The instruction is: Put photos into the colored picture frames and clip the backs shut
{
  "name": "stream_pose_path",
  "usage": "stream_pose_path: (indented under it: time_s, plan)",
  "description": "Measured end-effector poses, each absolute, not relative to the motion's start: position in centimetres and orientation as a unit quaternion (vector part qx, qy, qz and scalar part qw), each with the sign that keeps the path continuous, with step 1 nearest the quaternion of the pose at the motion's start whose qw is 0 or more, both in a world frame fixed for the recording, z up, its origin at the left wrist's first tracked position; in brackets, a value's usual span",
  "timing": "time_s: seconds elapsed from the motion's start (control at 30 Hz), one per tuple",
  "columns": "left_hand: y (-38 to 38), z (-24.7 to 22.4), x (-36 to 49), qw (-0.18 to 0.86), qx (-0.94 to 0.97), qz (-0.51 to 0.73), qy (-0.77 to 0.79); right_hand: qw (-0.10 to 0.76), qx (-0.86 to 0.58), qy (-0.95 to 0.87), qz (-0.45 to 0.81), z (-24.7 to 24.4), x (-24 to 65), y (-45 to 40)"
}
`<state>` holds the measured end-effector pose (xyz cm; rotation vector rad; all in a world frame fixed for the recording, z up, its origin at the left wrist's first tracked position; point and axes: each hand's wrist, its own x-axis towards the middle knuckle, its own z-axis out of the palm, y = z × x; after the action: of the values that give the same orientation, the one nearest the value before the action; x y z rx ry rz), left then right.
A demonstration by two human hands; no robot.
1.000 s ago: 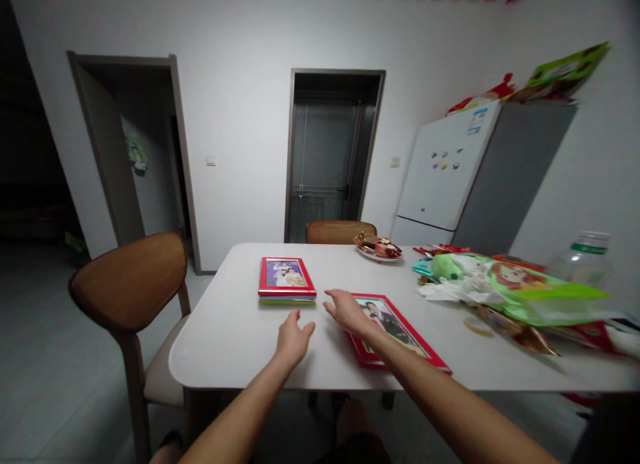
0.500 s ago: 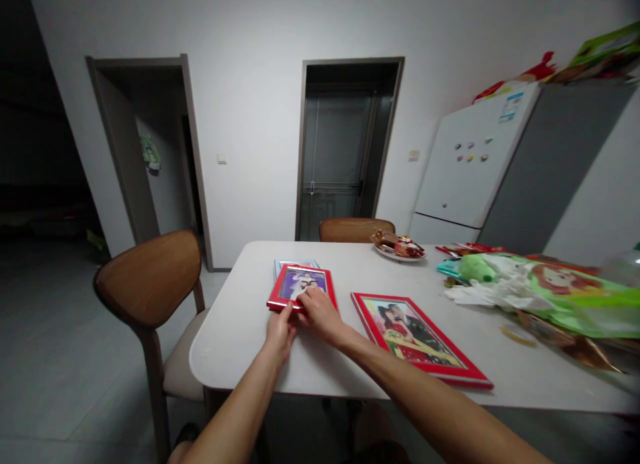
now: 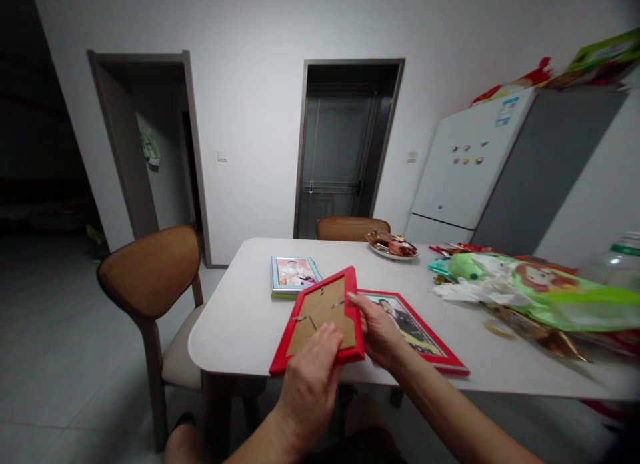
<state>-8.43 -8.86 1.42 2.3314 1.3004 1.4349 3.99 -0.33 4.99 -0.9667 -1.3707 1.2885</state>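
A small red picture frame [image 3: 359, 323] is tilted up at the table's front edge, its brown backing board with metal clips facing me. My right hand [image 3: 377, 327] grips its right side, thumb on the red border. My left hand [image 3: 313, 384] is closed over the lower edge, its fingers against the backing. Behind it on the table lies a light blue picture frame [image 3: 295, 272], face up, with a greenish edge beneath it. A larger red picture frame [image 3: 425, 331] lies face up to the right, partly hidden by my right hand and forearm.
The white table [image 3: 230, 317] holds a plate of wrapped items [image 3: 393, 245] near its far edge. On the right lie a green plastic bag [image 3: 565, 297], crumpled white tissue [image 3: 475, 291] and a clear jar [image 3: 617, 264]. Wooden chairs stand at the left [image 3: 150, 277] and far side [image 3: 353, 229].
The small red frame has been lifted off the light blue one, brought toward me and turned over to show its back. My right hand has shifted to its right side.
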Motion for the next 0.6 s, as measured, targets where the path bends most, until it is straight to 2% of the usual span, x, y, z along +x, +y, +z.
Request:
stream_pose_path:
  time_s: [0.13, 0.27, 0.43, 0.6]
  plan:
    - [-9.7, -0.8, -7.8, -0.003, 0.824, 0.356, 0.441, 0.433, -0.383, -0.558, 0.595, 2.4, 5.1, -0.7]
    - [-9.6, -2.5, -7.5, -0.01, 0.838, 0.293, 0.46, 0.415, -0.399, -0.569, 0.587, 0.3, 5.2, 0.0]
    - [-9.5, -2.4, -8.0, 0.033, 0.843, 0.236, 0.482, 0.358, -0.524, -0.661, 0.401, -1.0, 5.2, 1.2]
    - [-9.5, -1.7, -10.8, 0.07, 0.798, 0.218, 0.557, 0.274, -0.574, -0.74, 0.219, -1.4, 5.6, 1.7]
